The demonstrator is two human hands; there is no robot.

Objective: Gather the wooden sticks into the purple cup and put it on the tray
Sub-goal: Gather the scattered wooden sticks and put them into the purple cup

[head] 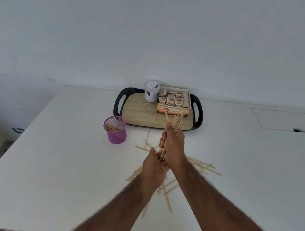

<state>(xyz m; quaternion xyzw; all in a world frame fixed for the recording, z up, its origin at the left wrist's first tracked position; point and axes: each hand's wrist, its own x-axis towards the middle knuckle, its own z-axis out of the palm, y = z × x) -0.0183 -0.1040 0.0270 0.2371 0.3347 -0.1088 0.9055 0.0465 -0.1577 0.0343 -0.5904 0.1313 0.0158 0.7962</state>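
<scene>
My right hand [173,144] grips a bundle of wooden sticks [176,122] upright above the table, their tops fanning out in front of the tray. My left hand [154,167] sits just below it, palm up, touching the lower ends of the bundle. The purple mesh cup [116,131] stands to the left of my hands with several sticks inside. More loose sticks [204,167] lie scattered on the white table around and under my arms. The black tray with a wood-look floor [144,112] sits behind, by the wall.
On the tray stand a white jar [151,90] at the back and an open box of tea bags [173,103] on its right half. The table's left edge [23,133] runs diagonally. A rectangular hatch [286,121] is set into the table at the far right.
</scene>
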